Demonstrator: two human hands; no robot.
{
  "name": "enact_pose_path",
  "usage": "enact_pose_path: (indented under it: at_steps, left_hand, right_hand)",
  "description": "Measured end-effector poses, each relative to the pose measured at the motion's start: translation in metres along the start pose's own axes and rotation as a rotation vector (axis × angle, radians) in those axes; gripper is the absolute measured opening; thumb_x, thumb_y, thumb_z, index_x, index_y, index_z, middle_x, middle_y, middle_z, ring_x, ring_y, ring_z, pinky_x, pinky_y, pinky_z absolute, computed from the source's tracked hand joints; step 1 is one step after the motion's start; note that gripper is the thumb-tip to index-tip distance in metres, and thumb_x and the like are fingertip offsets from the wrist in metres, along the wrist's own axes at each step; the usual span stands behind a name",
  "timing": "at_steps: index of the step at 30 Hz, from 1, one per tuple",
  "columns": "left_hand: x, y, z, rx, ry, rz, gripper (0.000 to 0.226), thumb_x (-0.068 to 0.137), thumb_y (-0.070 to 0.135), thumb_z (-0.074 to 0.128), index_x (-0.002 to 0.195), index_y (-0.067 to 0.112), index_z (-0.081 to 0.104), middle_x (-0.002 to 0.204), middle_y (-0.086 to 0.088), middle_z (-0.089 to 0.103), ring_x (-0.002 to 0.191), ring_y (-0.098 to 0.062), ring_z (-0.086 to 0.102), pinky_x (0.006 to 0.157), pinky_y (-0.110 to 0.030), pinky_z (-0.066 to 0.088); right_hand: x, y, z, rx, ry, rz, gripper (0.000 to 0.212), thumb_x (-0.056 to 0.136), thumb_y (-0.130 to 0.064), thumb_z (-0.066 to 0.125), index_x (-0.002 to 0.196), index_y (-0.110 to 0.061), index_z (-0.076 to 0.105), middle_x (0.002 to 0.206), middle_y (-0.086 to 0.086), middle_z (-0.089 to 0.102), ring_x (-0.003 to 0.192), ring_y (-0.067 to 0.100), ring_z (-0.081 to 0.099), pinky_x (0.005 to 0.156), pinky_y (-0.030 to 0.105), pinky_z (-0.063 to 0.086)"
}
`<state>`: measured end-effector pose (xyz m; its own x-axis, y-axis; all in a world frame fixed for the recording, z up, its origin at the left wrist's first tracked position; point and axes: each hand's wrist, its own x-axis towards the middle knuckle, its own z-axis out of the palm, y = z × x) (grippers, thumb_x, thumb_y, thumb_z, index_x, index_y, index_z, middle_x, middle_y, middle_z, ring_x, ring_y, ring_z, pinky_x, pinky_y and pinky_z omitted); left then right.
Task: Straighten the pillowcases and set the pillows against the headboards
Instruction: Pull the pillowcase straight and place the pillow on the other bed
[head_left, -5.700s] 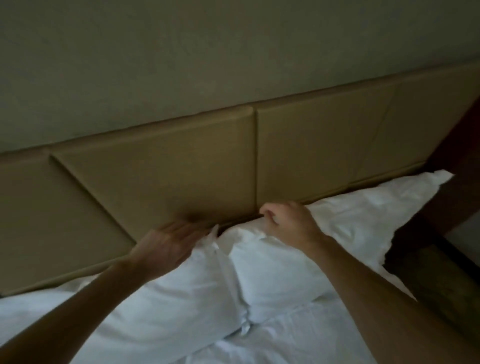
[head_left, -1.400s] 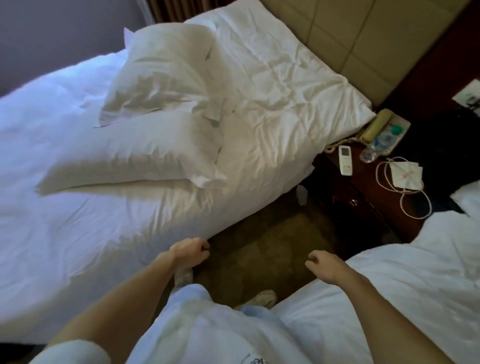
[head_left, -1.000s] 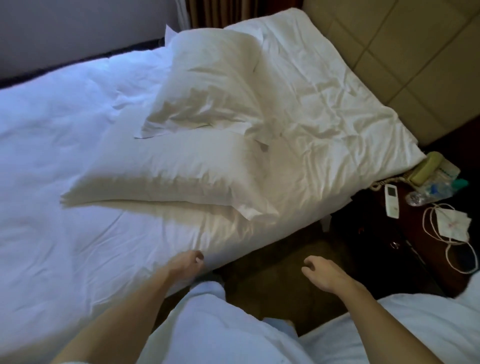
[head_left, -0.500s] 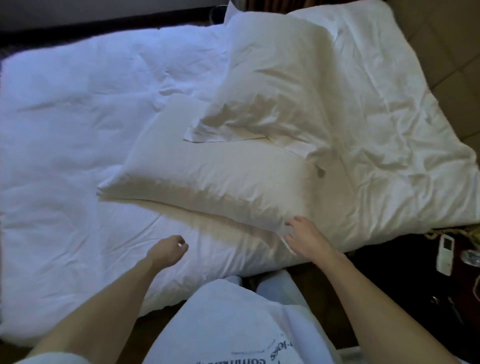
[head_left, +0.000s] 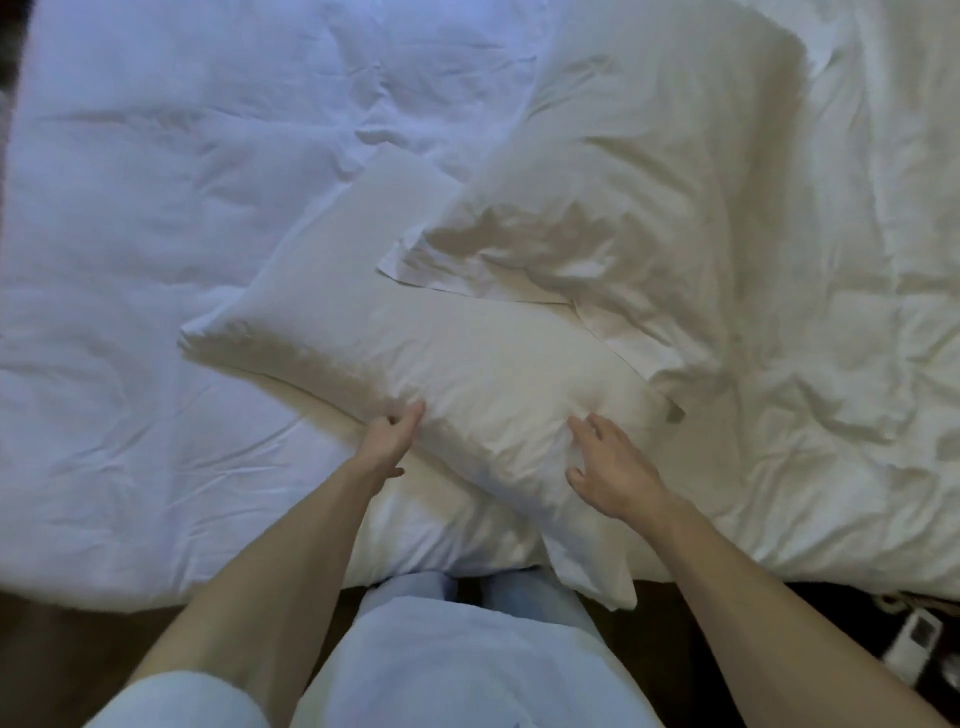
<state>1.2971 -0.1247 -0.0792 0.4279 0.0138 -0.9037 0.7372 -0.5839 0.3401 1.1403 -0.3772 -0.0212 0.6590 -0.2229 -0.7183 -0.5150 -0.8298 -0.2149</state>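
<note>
Head view: my left hand (head_left: 392, 434) grips the near edge of the white rectangular fabric pillow (head_left: 467, 353), fingers curled; my right hand (head_left: 610, 470) presses its right end, fingers spread wide.

Left hand (head_left: 388, 434): grips the near edge of the long white fabric pillow (head_left: 467, 353).
Right hand (head_left: 610, 470): fingers spread, pressing the same pillow.
Second rumpled white pillow (head_left: 623, 171): beyond the fingertips, overlapping the first.

Two pillows (head_left: 467, 364) (head_left: 623, 182), two hands (head_left: 387, 434) (head_left: 613, 467), one bed (head_left: 156, 208) and one remote control (head_left: 914, 639)
</note>
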Motion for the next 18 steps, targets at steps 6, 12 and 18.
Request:
enact_pose_path:
  at_steps: [6, 12, 18]
  left_hand:
    - [0.019, 0.005, 0.024, -0.216, -0.008, -0.105, 0.088, 0.079, 0.067, 0.064, 0.139, 0.008, 0.043, 0.136, -0.008, 0.051, 0.121, -0.026, 0.054, 0.092, -0.046, 0.055]
    - [0.041, -0.01, 0.018, -0.554, -0.171, -0.165, 0.082, 0.063, 0.061, 0.083, 0.128, 0.019, 0.059, 0.125, 0.0, 0.065, 0.114, -0.016, 0.061, 0.09, -0.032, 0.051]
    - [0.053, -0.016, 0.026, -0.791, -0.149, -0.122, 0.044, 0.09, 0.037, 0.067, 0.123, 0.009, 0.062, 0.119, -0.001, 0.068, 0.108, -0.016, 0.065, 0.093, -0.032, 0.052]
  right_hand:
    - [0.024, 0.008, -0.018, 0.031, 0.112, -0.018, 0.066, 0.086, -0.026, 0.059, 0.145, -0.019, 0.03, 0.14, 0.015, 0.035, 0.128, 0.036, 0.04, 0.102, 0.043, 0.041]
    - [0.026, 0.009, -0.013, 0.055, 0.081, -0.013, 0.073, 0.089, -0.029, 0.057, 0.151, -0.021, 0.019, 0.154, 0.013, 0.02, 0.14, 0.032, 0.028, 0.107, 0.04, 0.036]
    - [0.01, 0.01, -0.005, 0.059, -0.005, 0.047, 0.078, 0.091, -0.034, 0.054, 0.155, -0.025, 0.011, 0.162, 0.007, 0.011, 0.147, 0.028, 0.021, 0.114, 0.043, 0.033]
